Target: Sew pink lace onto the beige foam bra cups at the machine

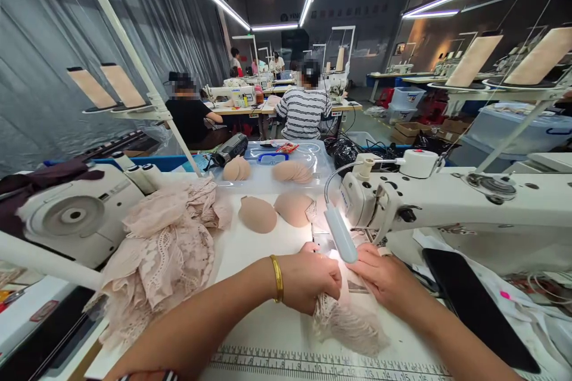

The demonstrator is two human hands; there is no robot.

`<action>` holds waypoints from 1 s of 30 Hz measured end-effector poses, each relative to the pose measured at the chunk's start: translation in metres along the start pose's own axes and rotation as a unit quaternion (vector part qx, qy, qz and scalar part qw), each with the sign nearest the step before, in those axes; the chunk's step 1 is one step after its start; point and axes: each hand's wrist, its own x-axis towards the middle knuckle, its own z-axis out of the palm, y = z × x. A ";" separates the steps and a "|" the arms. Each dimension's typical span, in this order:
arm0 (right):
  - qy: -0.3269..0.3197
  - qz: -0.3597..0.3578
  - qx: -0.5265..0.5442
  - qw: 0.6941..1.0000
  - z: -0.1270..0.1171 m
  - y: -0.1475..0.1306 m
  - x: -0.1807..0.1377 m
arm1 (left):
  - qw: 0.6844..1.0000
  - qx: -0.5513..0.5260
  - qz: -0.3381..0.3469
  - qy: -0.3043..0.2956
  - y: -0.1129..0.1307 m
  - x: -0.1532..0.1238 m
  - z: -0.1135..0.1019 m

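Lace (351, 326) lies between left hand (308, 278) (gripping) and right hand (385, 274)

So the lace piece (351, 324) here is a pale blush pink, pretty sheer, with an openwork trim down the side nearest the left hand (313, 283). That hand has it pinched up in a fist, so it's kinda scrunched there. The loose end just flops toward the front of the white table (263, 333), all soft wavy ridges, lying fairly low. Further up it runs between both hands, brightly lit, with the right hand (384, 274) laid flat-ish at its side. Can't tell where the top end finishes, it's hidden.
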 end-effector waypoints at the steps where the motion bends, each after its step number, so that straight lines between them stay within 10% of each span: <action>1: -0.019 -0.001 -0.008 1.000 -0.001 0.000 0.001 | 1.000 -0.003 -0.003 -0.001 -0.001 0.001 0.000; 30: 0.012 0.035 -0.042 0.998 0.001 0.008 -0.003 | 0.997 0.056 -0.045 0.012 -0.023 0.006 0.001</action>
